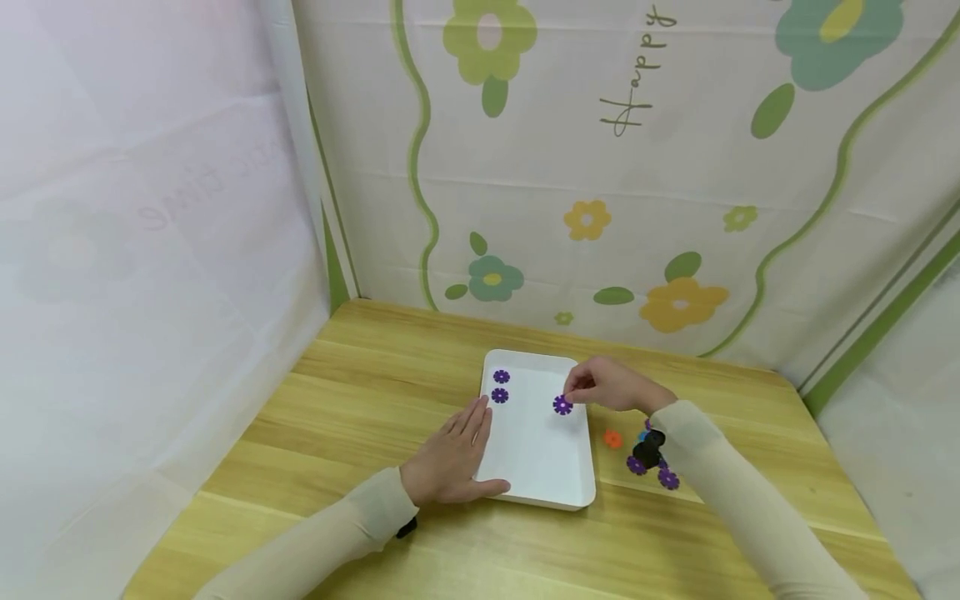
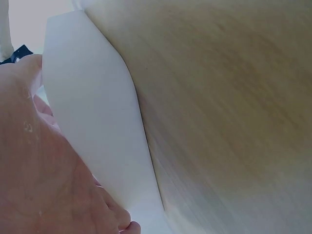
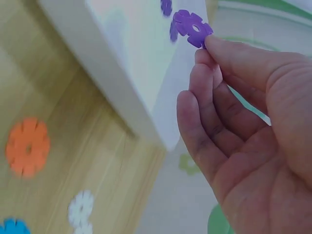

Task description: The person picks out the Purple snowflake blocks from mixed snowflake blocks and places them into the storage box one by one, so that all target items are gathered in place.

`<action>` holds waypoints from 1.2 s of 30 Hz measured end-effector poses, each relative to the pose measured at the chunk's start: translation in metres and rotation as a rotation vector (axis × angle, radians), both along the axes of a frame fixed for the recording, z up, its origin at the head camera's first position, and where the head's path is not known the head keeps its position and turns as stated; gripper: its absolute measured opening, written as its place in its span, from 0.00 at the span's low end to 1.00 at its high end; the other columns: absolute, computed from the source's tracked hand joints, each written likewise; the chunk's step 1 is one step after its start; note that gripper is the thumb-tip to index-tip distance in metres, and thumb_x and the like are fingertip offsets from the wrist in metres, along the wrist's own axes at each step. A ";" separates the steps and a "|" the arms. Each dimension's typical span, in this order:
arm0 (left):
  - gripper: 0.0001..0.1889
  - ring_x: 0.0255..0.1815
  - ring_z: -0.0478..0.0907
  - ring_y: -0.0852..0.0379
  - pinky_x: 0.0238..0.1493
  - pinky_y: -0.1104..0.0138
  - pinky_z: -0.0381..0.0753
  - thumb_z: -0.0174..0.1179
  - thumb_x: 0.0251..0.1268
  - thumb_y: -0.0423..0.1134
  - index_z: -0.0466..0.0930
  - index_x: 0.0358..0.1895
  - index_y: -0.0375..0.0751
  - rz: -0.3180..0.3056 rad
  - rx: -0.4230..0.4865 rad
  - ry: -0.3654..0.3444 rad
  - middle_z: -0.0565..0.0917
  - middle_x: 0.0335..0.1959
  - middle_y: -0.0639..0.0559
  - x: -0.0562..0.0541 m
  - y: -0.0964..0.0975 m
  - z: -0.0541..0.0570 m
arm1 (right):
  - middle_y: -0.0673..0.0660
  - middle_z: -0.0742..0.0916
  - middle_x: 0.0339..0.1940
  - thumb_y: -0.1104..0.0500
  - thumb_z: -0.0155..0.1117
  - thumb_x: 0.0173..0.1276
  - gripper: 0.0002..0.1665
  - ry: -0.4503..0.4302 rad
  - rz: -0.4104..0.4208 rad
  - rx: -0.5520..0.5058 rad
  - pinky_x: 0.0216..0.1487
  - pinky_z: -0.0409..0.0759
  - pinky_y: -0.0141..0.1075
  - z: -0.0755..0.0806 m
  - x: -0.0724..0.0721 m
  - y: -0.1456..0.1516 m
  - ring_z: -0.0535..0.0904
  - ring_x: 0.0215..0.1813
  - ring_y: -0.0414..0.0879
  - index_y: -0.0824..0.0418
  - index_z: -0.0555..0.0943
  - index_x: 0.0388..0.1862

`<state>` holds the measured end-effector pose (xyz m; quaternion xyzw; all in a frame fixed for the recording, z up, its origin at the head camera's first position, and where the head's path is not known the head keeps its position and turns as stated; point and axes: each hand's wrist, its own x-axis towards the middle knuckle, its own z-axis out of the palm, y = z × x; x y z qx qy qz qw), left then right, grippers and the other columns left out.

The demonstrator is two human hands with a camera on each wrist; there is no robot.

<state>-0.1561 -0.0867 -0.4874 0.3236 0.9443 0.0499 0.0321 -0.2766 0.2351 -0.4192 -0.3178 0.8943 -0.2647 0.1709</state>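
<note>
A white tray [image 1: 536, 454] lies on the wooden table [image 1: 360, 367]. Inside it, near its far left corner, two purple discs [image 1: 500, 396] lie one behind the other. Another purple disc [image 1: 562, 405] is held over the tray's right side, pinched between thumb and finger of the right hand [image 1: 609, 385]. The left hand [image 1: 453, 458] lies along the tray's left rim, fingers straight and grasping nothing, its thumb at the near edge.

The tray's white floor stretches between the pair and the held disc, and down to the near rim. Right of the tray are an orange disc [image 1: 612, 439], a blue disc [image 3: 13, 227], white discs [image 3: 80, 208] and more purple pieces [image 1: 668, 478], some partly hidden by a black camera [image 1: 648, 450]. Tabletop spreads widely left of the tray; a narrower strip separates its far rim from the flowered cloth [image 1: 587, 221].
</note>
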 end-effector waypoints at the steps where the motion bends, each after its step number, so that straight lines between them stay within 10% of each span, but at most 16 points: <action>1: 0.58 0.89 0.47 0.38 0.86 0.50 0.59 0.45 0.73 0.77 0.49 0.84 0.26 0.002 0.000 -0.004 0.47 0.87 0.31 0.000 0.000 0.000 | 0.57 0.92 0.37 0.58 0.68 0.77 0.06 -0.008 0.006 -0.005 0.38 0.80 0.31 -0.001 0.001 -0.007 0.78 0.34 0.40 0.53 0.89 0.38; 19: 0.58 0.89 0.48 0.38 0.86 0.51 0.59 0.43 0.72 0.78 0.51 0.83 0.27 -0.006 -0.028 0.010 0.48 0.87 0.31 0.000 0.004 0.004 | 0.49 0.93 0.35 0.61 0.72 0.72 0.04 -0.071 -0.136 -0.105 0.40 0.81 0.32 -0.051 0.006 -0.085 0.82 0.35 0.40 0.56 0.92 0.38; 36: 0.59 0.90 0.46 0.39 0.86 0.51 0.58 0.41 0.72 0.79 0.50 0.84 0.28 0.012 -0.036 -0.008 0.46 0.88 0.32 -0.001 0.001 0.001 | 0.50 0.93 0.33 0.59 0.74 0.71 0.04 -0.099 -0.293 -0.055 0.35 0.79 0.29 -0.058 0.007 -0.104 0.82 0.32 0.40 0.57 0.94 0.38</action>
